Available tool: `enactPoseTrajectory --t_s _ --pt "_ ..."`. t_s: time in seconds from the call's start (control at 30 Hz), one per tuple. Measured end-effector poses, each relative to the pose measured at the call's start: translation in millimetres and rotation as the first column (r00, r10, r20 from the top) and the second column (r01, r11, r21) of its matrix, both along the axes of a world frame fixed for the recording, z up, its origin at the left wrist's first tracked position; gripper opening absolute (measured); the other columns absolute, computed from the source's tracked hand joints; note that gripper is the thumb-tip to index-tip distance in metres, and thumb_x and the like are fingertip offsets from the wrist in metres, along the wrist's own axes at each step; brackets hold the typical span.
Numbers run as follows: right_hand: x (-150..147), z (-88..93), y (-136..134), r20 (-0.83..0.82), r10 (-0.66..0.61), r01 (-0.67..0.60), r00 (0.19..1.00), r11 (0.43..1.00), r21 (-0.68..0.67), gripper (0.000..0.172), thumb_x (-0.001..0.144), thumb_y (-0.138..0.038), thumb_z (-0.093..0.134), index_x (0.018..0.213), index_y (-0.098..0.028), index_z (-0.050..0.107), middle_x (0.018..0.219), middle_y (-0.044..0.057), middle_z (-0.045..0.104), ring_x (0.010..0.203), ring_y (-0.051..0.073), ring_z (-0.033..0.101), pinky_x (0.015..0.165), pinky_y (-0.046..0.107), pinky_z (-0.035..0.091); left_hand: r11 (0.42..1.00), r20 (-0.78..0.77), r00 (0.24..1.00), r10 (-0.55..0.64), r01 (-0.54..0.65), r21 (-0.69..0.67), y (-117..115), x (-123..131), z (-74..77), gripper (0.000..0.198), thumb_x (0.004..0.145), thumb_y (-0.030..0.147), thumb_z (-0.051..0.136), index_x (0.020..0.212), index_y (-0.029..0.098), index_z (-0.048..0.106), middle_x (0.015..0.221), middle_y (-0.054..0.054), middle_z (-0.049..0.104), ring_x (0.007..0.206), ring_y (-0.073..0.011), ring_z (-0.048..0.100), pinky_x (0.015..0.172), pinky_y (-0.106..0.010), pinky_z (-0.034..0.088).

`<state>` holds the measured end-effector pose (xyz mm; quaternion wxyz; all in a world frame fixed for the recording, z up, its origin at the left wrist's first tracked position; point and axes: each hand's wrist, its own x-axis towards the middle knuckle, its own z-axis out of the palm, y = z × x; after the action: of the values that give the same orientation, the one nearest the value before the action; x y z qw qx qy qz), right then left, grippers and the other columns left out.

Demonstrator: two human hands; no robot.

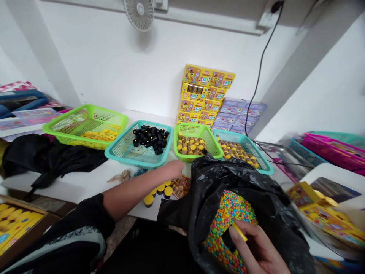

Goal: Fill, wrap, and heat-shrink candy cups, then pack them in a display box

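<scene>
Our right hand (259, 247) pinches a black-and-yellow cup (229, 239) at the bright pellets (234, 207) inside a black bag (219, 171); our left hand (177, 170) hides its fingers, grip untold. Steady pinching and a wide bag mouth serve us best.

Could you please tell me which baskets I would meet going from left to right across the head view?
Left green basket holding yellow pieces, left turquoise basket holding black pieces, right green basket holding yellow-topped containers, right turquoise basket, pink basket.
</scene>
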<state>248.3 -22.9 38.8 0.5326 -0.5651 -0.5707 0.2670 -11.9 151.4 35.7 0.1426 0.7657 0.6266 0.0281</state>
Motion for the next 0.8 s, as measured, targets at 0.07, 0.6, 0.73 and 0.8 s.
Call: enactPoseTrajectory --t_s 0.07,0.6,0.73,0.8 --pt "-2 2.0 0 -0.005 0.004 -0.004 1.000 1.000 -0.003 0.030 0.071 -0.044 0.076 0.085 -0.018 0.074 0.086 0.007 0.072 0.076 0.021 0.066 0.067 0.030 0.051 0.999 0.003 1.000 0.010 -0.010 -0.050 8 0 -3.3 0.029 0.049 0.033 0.085 0.056 0.016 0.064 0.060 -0.008 0.063 0.070 -0.0280 0.063 0.063 -0.031 0.044" --pt "-7 1.2 -2 -0.002 0.022 -0.022 1.000 0.999 -0.036 0.027 0.074 -0.042 0.075 0.089 -0.019 0.071 0.084 0.004 0.071 0.077 0.020 0.064 0.072 0.030 0.050 0.976 0.441 0.880 0.180 -0.103 -0.193 5 -16 -23.7 0.019 0.061 0.026 0.080 0.060 0.015 0.064 0.046 0.005 0.052 0.040 -0.0100 0.049 0.045 -0.021 0.037" --pt "-9 0.2 0 -0.033 -0.041 0.039 0.999 0.996 -0.075 0.039 0.071 -0.046 0.076 0.099 -0.018 0.072 0.092 0.006 0.072 0.081 0.022 0.065 0.073 0.031 0.052 0.980 0.477 0.861 0.178 -0.113 -0.161 0 -17 -18.6 0.014 0.062 0.022 0.076 0.064 0.015 0.064 0.047 0.006 0.053 0.041 -0.0104 0.051 0.046 -0.021 0.037" --pt "-9 1.5 4 -0.017 -0.035 0.033 0.999 0.995 -0.094 0.043 0.070 -0.047 0.076 0.101 -0.018 0.073 0.096 0.008 0.072 0.084 0.023 0.066 0.075 0.034 0.053 0.986 0.491 0.856 0.163 -0.127 -0.107 -3 -18 -12.2 0.017 0.060 0.022 0.078 0.060 0.015 0.062 0.049 0.006 0.053 0.045 -0.0102 0.050 0.049 -0.022 0.037"
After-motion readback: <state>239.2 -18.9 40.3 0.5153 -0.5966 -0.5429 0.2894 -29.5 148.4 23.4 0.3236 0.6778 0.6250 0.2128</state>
